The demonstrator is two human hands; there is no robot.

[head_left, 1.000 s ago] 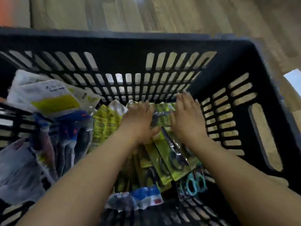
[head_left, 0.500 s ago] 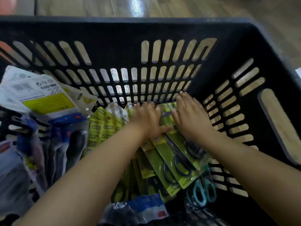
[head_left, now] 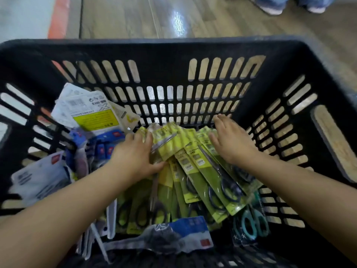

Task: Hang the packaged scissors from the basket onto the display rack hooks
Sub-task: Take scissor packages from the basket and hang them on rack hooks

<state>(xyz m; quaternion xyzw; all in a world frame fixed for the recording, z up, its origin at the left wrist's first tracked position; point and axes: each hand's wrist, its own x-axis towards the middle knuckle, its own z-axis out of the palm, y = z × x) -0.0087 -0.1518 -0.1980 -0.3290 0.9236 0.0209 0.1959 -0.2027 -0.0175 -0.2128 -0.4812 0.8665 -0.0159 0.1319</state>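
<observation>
Green-carded packaged scissors (head_left: 195,163) lie fanned inside the black basket (head_left: 289,60). The left hand (head_left: 135,155) curls its grip around their left packs; the right hand (head_left: 231,142) rests flat-fingered, grip open, on their right side.

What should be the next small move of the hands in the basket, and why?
Probably close the left hand around the fanned yellow-green scissors packs and lift them out. It already grips their upper ends, the right hand rests open on the pile, and all packs lie in the black basket.
</observation>
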